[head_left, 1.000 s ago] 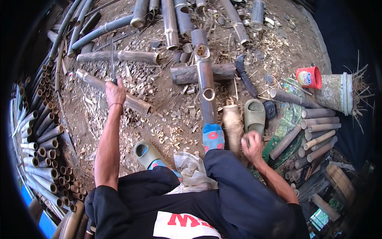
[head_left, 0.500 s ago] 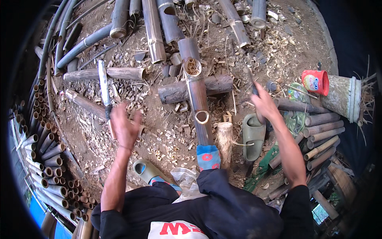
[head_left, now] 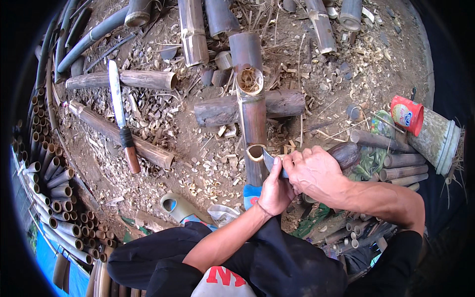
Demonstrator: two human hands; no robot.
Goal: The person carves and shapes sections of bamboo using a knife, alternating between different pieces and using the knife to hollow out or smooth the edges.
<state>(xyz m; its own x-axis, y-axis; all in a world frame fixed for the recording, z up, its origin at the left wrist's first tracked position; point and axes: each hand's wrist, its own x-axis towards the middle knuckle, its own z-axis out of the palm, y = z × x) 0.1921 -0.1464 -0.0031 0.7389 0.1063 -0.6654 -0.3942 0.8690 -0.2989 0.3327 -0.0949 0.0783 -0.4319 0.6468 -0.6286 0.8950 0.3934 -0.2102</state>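
Note:
A short knife (head_left: 268, 161) is held in my right hand (head_left: 316, 173), its blade tip at the lower cut opening of a bamboo tube (head_left: 254, 121). The dark, rounded end of what looks like its handle shows beyond that hand. My left hand (head_left: 277, 190) is closed around the knife near the blade, touching the right one; its fingers are partly hidden. The tube has two cut openings and lies across a dark log (head_left: 215, 114). My foot in a blue sock (head_left: 251, 194) is at its near end. A large machete (head_left: 116, 94) rests across bamboo pieces on the left.
Bamboo chips (head_left: 213, 171) cover the ground. Cut tubes are stacked at the left (head_left: 62, 198) and right (head_left: 404, 173). A red container (head_left: 406, 116) sits by a pale, dirty bucket (head_left: 435, 143). An olive slipper (head_left: 180, 208) is on my other foot. More bamboo (head_left: 193, 34) lies ahead.
My left hand has moved from beside the machete to the knife. My right hand has swung inward, bringing the blade to the tube's lower opening. The view has shifted slightly.

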